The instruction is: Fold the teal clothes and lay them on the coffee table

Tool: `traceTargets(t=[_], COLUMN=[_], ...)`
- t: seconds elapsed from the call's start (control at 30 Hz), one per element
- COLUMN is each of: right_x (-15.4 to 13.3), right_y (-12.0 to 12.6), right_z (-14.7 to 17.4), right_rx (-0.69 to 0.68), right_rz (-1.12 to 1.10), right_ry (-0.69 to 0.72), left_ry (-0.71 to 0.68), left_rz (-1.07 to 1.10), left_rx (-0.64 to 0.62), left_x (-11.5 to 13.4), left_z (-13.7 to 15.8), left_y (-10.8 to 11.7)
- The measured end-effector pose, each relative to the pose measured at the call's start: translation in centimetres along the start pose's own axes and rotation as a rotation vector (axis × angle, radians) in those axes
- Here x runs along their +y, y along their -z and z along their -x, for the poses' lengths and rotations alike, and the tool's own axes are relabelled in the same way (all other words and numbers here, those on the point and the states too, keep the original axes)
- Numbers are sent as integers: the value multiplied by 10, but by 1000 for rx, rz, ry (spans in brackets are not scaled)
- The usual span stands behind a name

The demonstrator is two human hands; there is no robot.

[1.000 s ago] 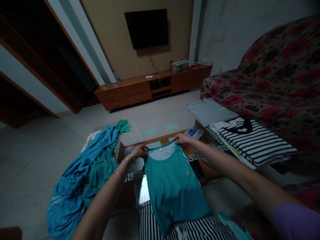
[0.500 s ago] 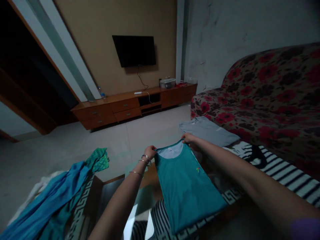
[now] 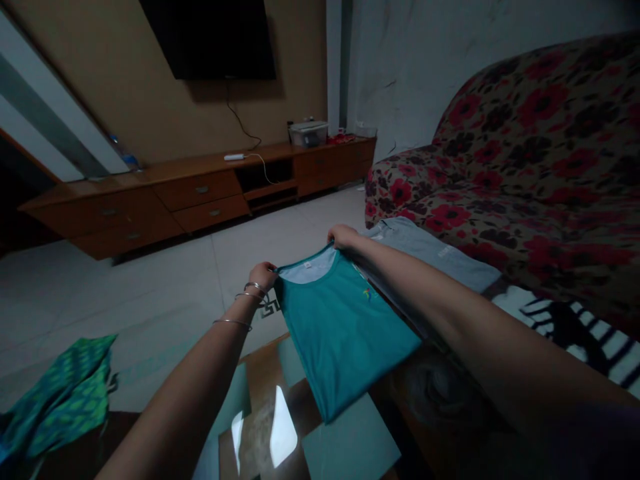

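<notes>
A teal T-shirt (image 3: 345, 333), folded narrow, stretches between my two hands with its neckline at the far end. My left hand (image 3: 263, 275), with bangles on its wrist, pinches the left shoulder beside the collar. The right shoulder is gripped by my right hand (image 3: 343, 237). A small coloured logo marks the chest, and a pale label shows inside the neck. The shirt's lower end lies over or just above a glass-topped table (image 3: 345, 440); whether it touches I cannot tell. Right of it lies a folded grey shirt (image 3: 435, 257).
A black-and-white striped garment (image 3: 580, 333) lies at the right, near the floral sofa (image 3: 480, 193). Green patterned cloth (image 3: 70, 387) is at the lower left. Across the tiled floor stands a low wooden cabinet (image 3: 200, 193), with a television (image 3: 215, 40) on the wall above.
Both hands have carried the teal T-shirt forward, towards the cabinet and the grey shirt. The camera view has moved closer to the cabinet. Both grips stay on the shoulders.
</notes>
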State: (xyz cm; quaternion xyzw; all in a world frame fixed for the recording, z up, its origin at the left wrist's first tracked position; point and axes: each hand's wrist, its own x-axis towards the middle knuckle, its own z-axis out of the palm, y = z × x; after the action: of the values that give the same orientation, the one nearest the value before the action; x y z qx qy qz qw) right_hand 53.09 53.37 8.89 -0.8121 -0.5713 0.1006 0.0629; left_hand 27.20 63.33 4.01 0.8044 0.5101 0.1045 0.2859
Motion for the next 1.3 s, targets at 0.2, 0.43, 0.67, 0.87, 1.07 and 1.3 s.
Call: traceTargets(t=[0.2, 0.43, 0.67, 0.87, 1.07, 1.3], right_x=[-9, -25, -76, -91, -59, -32], right_y=[8, 42, 14, -50, -92, -117], right_z=[-1, 61, 252, 434, 556, 585], right_rx=[70, 129, -69, -272, -161, 185], right_rz=[117, 159, 136, -121, -366, -170], right_ry=[-25, 60, 357, 379, 300, 218], left_ry=[-42, -83, -828, -800, -674, -482], left_rz=[-71, -171, -453, -513, -482, -622], left_rx=[71, 229, -128, -366, -368, -297], left_x=[15, 26, 26, 12, -30, -114], left_z=[-3, 40, 216, 381, 539, 652], left_y=[-5, 7, -11, -37, -6, 24])
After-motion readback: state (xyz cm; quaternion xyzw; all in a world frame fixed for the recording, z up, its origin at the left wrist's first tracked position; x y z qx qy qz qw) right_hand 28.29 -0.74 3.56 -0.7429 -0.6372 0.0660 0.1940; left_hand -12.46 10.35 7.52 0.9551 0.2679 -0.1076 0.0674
